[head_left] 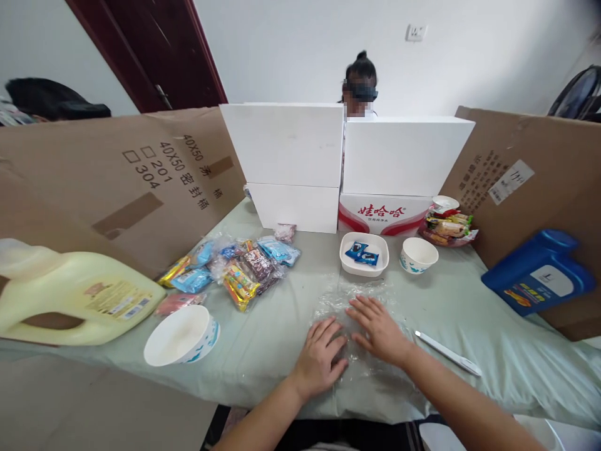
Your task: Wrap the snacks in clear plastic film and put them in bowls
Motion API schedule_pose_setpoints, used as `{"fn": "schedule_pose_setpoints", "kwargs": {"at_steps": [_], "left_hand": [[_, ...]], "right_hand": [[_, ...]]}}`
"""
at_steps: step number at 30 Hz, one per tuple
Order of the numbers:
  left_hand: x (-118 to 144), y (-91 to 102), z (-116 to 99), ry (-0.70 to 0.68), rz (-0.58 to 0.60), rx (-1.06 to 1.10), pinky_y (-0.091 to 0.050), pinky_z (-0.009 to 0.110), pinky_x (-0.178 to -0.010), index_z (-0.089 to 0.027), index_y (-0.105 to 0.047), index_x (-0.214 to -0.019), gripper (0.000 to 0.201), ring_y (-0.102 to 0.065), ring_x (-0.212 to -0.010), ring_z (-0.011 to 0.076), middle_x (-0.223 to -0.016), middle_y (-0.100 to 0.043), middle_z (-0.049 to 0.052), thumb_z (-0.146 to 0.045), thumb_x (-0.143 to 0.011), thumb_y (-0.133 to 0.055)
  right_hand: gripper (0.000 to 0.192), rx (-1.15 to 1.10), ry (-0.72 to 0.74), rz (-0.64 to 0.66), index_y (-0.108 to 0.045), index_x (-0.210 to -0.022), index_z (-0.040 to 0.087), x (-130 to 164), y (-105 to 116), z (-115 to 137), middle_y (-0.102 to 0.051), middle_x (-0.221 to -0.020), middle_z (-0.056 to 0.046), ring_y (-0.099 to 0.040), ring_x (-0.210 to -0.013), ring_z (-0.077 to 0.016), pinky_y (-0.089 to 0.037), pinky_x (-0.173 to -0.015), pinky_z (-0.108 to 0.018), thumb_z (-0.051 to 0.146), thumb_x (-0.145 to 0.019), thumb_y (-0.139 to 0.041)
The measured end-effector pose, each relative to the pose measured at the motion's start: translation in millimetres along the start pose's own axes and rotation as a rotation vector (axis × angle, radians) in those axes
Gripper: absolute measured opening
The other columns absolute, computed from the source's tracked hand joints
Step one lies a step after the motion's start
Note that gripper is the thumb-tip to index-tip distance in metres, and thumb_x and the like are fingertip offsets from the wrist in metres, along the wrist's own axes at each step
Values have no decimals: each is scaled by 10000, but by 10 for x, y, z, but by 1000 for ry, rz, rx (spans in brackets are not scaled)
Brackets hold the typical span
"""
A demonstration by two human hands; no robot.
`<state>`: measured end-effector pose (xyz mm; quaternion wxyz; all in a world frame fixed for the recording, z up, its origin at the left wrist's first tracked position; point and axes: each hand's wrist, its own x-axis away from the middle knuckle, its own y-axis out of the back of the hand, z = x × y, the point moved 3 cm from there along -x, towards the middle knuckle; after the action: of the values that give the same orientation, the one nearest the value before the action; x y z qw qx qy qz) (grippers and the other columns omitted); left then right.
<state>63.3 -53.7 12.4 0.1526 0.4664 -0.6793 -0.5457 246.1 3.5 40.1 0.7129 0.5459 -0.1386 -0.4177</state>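
A sheet of clear plastic film or bag (350,363) lies crinkled on the green cloth near the front edge. My left hand (322,354) rests on its left side, fingers stretched forward. On its upper part lies my right hand (375,322), flat with the fingers spread. Just beyond the film is a white square dish (364,269) with two small blue packets (361,253) in it. A white paper bowl (419,255) with a blue pattern stands to the dish's right. To the right of my right hand lies a white slim-handled cutter or knife (448,354).
Packaged snacks (239,269) are heaped at the left, behind a paper bowl (181,338). A yellow jug (84,297) and a blue bottle (539,272) lean by cardboard walls (94,163). White boxes (291,150) stand at the back, with a snack bowl (448,232) nearby. A person (361,75) is behind them.
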Motion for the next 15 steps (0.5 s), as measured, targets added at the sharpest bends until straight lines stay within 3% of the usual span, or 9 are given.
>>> {"fn": "schedule_pose_setpoints", "kwargs": {"at_steps": [3, 6, 9, 12, 15], "left_hand": [[83, -5, -21, 40, 189, -85, -183, 655, -1092, -297, -371, -1431, 709, -170, -1417, 396, -1538, -294, 78, -455, -797, -647], [173, 86, -50, 73, 316, -106, -185, 695, -1064, -321, -369, -1433, 779, -172, -1409, 439, -1544, -287, 84, -548, -753, -672], [7, 256, -71, 92, 230, -114, -272, 615, -1071, -263, -499, -1340, 561, -364, -1336, 378, -1437, -456, 106, -487, -837, -605], [-402, 299, -6, 146, 79, -131, -350, 482, -1066, -189, -584, -1229, 334, -496, -1231, 275, -1300, -575, 114, -307, -945, -454], [-730, 122, 173, 134, 166, -134, -300, 502, -1102, -208, -526, -1316, 390, -411, -1324, 284, -1395, -509, 96, -297, -940, -466]], "right_hand": [[750, 125, -71, 208, -324, -1470, 215, 362, -225, 78, -296, -1534, -114, -176, -1427, -359, -171, -1110, -624, 595, -852, -513], [782, 169, -195, 230, -298, -1481, 233, 596, -248, 101, -248, -1552, -109, -120, -1430, -394, -144, -1086, -672, 649, -844, -482], [615, 170, -176, 165, -389, -1438, 267, 558, -192, 174, -337, -1522, -81, -216, -1417, -341, -184, -1110, -599, 551, -898, -465], [461, 180, -195, 88, -474, -1384, 223, 262, -161, 141, -414, -1480, -79, -309, -1387, -254, -212, -1138, -463, 378, -956, -399], [549, 217, -320, 118, -418, -1423, 177, 3, -211, -70, -355, -1512, -100, -248, -1413, -281, -185, -1142, -476, 437, -940, -405]]}}
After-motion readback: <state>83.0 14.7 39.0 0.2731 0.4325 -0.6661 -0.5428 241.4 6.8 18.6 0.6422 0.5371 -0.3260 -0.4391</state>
